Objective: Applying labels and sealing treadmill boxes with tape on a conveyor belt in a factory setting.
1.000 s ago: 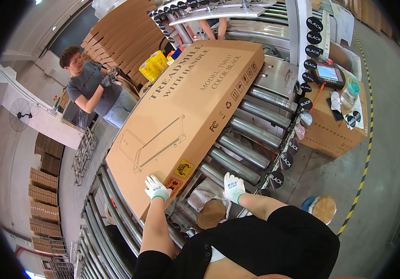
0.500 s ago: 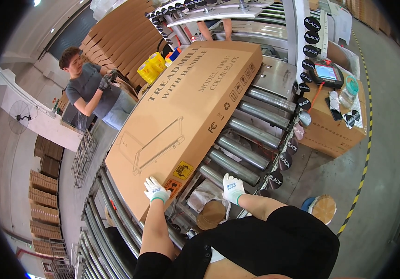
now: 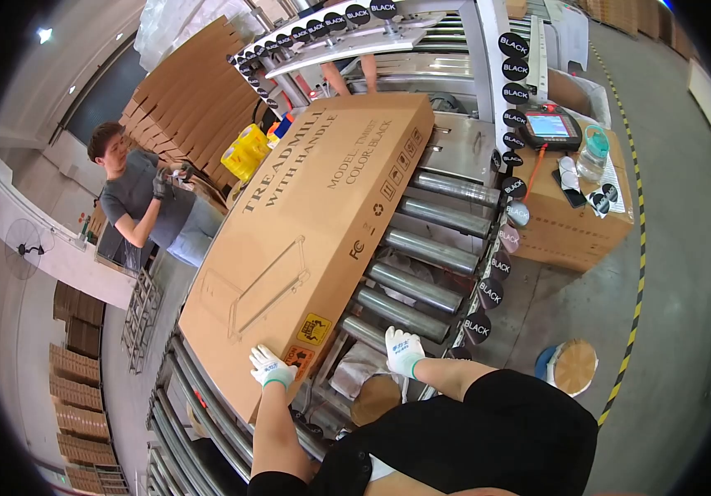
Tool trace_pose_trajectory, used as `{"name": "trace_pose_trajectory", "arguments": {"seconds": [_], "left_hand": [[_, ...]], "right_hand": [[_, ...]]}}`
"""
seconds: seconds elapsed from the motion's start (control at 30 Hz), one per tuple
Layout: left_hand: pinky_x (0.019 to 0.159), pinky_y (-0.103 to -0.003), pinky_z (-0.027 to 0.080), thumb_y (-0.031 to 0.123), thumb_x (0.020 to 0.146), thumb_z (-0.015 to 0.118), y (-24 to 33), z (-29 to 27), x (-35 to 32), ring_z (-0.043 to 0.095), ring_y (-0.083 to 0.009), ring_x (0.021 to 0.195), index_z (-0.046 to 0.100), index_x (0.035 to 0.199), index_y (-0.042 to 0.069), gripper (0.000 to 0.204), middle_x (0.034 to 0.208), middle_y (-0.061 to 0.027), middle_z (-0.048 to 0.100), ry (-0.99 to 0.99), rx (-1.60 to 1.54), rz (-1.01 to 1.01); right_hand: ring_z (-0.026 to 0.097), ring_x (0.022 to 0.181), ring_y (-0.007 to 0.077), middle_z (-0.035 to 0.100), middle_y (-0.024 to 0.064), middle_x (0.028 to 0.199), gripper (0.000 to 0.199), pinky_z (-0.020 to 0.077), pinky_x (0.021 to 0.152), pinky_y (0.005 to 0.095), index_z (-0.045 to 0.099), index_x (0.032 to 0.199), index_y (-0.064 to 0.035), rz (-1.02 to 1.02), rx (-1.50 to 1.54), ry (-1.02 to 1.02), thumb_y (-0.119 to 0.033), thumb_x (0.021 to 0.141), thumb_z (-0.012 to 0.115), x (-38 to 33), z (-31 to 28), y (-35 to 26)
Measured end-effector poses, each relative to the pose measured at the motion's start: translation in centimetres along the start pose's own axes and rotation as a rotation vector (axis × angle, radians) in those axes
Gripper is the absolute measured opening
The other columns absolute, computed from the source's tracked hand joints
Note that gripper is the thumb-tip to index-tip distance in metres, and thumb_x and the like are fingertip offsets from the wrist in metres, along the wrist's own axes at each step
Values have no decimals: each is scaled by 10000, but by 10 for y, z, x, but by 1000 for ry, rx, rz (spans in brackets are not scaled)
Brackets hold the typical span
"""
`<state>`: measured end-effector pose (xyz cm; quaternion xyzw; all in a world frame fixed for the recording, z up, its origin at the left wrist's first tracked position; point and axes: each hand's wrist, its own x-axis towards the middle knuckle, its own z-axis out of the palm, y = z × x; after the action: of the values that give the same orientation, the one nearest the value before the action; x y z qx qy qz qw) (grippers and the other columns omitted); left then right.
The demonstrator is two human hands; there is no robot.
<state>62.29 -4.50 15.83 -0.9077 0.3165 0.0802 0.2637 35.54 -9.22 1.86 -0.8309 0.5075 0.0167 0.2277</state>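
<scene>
Cardboard carton [image 3: 306,240] stretches lengthwise away from both gloved hands along the steel rollers [image 3: 421,285], left hand [image 3: 271,366] flat on its near end, right hand [image 3: 404,351] empty beside it.

A long brown cardboard carton [image 3: 306,248], printed with dark lettering, a line drawing and a yellow warning label, lies across silver-grey steel conveyor rollers [image 3: 434,248]. The left hand [image 3: 271,366] and the right hand [image 3: 404,350] wear white knit gloves with green cuffs, above a black short-sleeved top [image 3: 496,434]. A co-worker in a grey shirt [image 3: 136,202] wears dark gloves beside tan stacked flat cartons [image 3: 194,99]. Round black discs with white print [image 3: 500,264] line the conveyor frame. A yellow-and-black striped line [image 3: 638,273] crosses the grey floor.
</scene>
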Motion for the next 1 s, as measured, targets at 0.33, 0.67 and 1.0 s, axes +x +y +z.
{"name": "trace_pose_trajectory", "arguments": {"seconds": [0.33,0.67,1.0], "left_hand": [[1145,-443,233,481,736,736,-1,-2,-4,67,-280,1479,23,1521,27,1154,1598,-155,32,4,-3,-3],[1145,-444,227,480,766,702,0,-3,-2,65,-290,1478,25,1522,26,1112,1599,-156,43,-14,23,-2],[1143,-449,229,493,765,701,-2,-1,-1,64,-292,1478,24,1521,24,1118,1598,-157,41,-7,16,9]], "right_hand": [[642,961,298,595,180,1106,872,510,783,435,322,1391,64,1,3,3,-369,748,720,2,6,1],[655,906,285,609,159,1071,722,508,755,436,374,1362,47,-12,-15,40,-256,769,652,-1,0,0],[653,886,281,609,161,1053,733,508,733,440,370,1369,47,-9,-23,85,-246,760,653,1,9,1]]}}
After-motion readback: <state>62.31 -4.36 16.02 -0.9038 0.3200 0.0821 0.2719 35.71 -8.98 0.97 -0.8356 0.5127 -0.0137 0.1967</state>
